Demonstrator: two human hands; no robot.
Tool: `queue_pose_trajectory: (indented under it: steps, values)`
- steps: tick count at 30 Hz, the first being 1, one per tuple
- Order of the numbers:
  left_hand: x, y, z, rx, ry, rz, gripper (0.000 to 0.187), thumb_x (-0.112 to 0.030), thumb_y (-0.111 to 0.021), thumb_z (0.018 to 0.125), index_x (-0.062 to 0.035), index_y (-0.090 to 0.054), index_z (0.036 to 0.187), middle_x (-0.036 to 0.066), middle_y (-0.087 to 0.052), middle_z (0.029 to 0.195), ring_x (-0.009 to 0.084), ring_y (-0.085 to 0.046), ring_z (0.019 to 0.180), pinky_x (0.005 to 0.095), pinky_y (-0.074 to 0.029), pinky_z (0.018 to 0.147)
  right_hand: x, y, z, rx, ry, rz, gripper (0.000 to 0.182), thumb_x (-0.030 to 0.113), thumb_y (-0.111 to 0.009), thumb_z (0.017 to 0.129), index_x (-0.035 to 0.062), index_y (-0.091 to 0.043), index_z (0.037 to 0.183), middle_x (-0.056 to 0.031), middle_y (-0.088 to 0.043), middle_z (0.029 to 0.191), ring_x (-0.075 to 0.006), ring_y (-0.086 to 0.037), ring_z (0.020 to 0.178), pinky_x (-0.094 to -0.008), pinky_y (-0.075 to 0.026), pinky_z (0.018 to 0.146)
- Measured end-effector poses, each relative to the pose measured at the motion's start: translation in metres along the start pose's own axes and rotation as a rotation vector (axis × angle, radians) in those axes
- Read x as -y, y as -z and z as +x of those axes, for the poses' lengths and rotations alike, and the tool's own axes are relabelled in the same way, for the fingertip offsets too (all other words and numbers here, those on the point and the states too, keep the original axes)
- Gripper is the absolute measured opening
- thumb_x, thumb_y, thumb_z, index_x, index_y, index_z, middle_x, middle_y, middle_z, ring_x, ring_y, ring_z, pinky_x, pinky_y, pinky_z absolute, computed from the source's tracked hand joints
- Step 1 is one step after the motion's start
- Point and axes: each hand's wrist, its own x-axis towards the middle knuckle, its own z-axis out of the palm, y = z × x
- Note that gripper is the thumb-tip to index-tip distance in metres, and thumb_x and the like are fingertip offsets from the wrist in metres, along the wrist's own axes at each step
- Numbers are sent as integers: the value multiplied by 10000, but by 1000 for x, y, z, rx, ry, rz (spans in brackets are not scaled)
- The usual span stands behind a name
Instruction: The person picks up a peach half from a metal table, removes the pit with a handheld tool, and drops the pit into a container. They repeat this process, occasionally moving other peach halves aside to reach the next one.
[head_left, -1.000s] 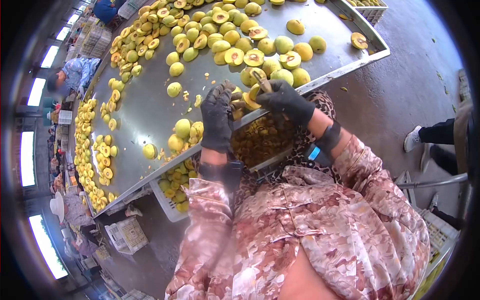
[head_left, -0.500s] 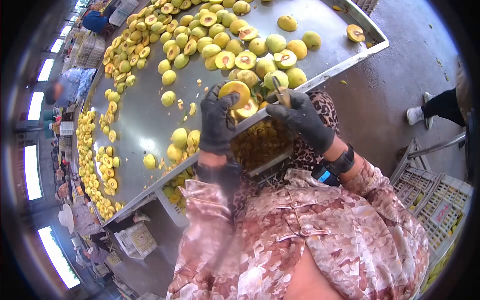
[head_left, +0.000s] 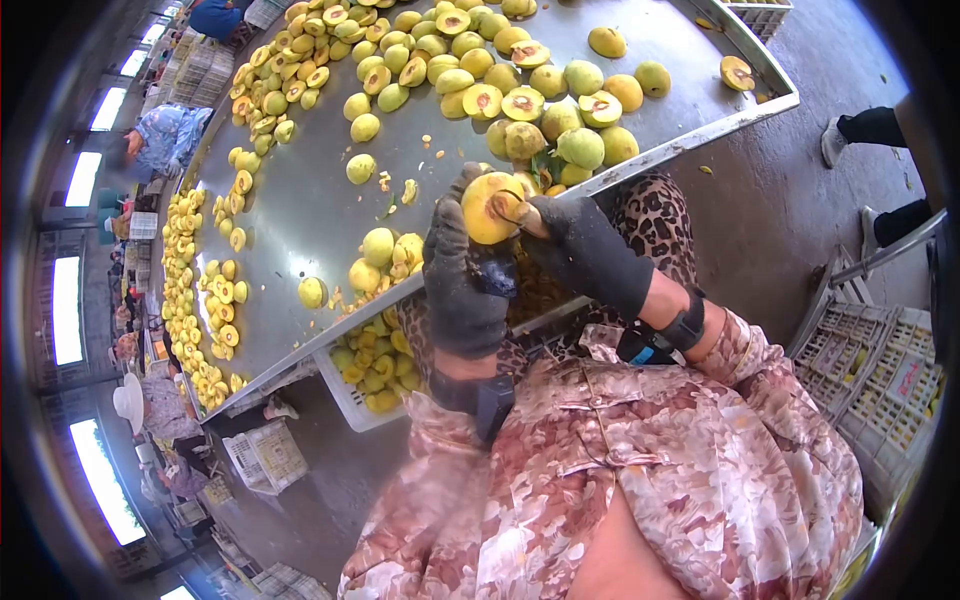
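Just past the metal table's near edge, my left hand [head_left: 465, 285], in a dark glove, grips a halved yellow peach [head_left: 484, 212], its cut face towards me. A brown, rough hollow shows at the middle of that face. My right hand [head_left: 598, 250], gloved too, is closed round a small pitting tool [head_left: 535, 222]. The tool's thin curved metal end lies against the brown centre of the peach half; most of its handle is hidden by my fingers. Close beyond both hands lie whole and cut peaches [head_left: 580, 148] on the table.
The metal table [head_left: 300, 190] carries many peaches and has a raised rim [head_left: 690, 148]. Below its edge stands a white crate [head_left: 350, 400] of peach pieces. Stacked crates [head_left: 865, 370] are at right, near a person's legs [head_left: 880, 130]. Another person [head_left: 165, 140] is across the table.
My right hand has brought the tool's end onto the peach half. My left hand has turned the cut face towards me. The view has shifted slightly, and the person's legs at right have moved.
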Motion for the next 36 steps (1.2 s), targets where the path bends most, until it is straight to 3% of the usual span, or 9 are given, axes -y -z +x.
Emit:
queue_pose_trajectory:
  steps: [1,4,7,10,15,22,28,34,36]
  values:
    - [-2,-1,1,-1,4,-53,509,-340,-378,1095,41,-452,1425,153,-518,1409,232,-525,1275,356,-383,1127,-1,-3,2,-6,-31,85,153,62,-601,898,21,-669,1029,-224,-636,828,-395,-584,704,-404,-462,613]
    - [-7,-4,1,36,-137,167,543,-386,-398,1080,47,-474,1397,153,-558,1347,239,-543,1248,375,-409,1098,5,-6,7,13,113,-111,140,90,-615,909,42,-676,1026,-211,-654,865,-390,-601,723,-401,-470,620]
    - [-18,-7,-4,80,-180,505,598,-443,-367,1077,58,-483,1382,157,-565,1343,245,-560,1234,375,-430,1082,-4,2,10,107,15,-280,140,130,-607,927,57,-673,1027,-206,-658,891,-391,-622,766,-416,-483,638]
    - [-14,9,-5,30,-67,199,645,-489,-331,1075,64,-509,1355,161,-596,1303,243,-587,1198,371,-457,1058,14,11,3,207,43,-404,161,59,-587,936,53,-667,1075,-210,-634,839,-325,-606,702,-386,-503,687]
    - [3,29,1,-85,161,43,662,-534,-321,1066,48,-613,1186,142,-680,1091,219,-668,1002,338,-540,921,-1,5,-7,199,151,-333,132,110,-584,942,42,-652,1031,-219,-654,903,-422,-626,849,-454,-502,722]
    - [9,33,0,-149,158,166,650,-535,-360,1058,31,-678,1041,120,-701,981,193,-680,893,316,-554,822,13,12,-1,367,23,-513,159,111,-616,901,50,-641,1046,-204,-659,880,-417,-633,840,-462,-508,722]
    - [7,32,-11,-75,168,387,648,-513,-345,1069,25,-690,959,109,-709,888,169,-681,826,299,-552,780,-2,23,1,533,81,-572,89,100,-670,823,28,-650,871,-215,-637,798,-426,-623,759,-464,-495,667]
    - [13,57,4,147,220,652,667,-527,-327,1069,31,-686,991,112,-709,937,159,-659,888,306,-525,839,-7,33,21,946,-174,-388,167,199,-717,820,32,-699,822,-160,-664,731,-303,-610,642,-390,-500,628]
    - [-10,39,5,75,210,444,675,-541,-324,1065,35,-675,1028,105,-694,985,155,-635,938,307,-500,875,-29,28,16,756,-92,-81,159,166,-718,867,12,-701,902,-101,-669,761,-164,-589,694,-331,-492,656]
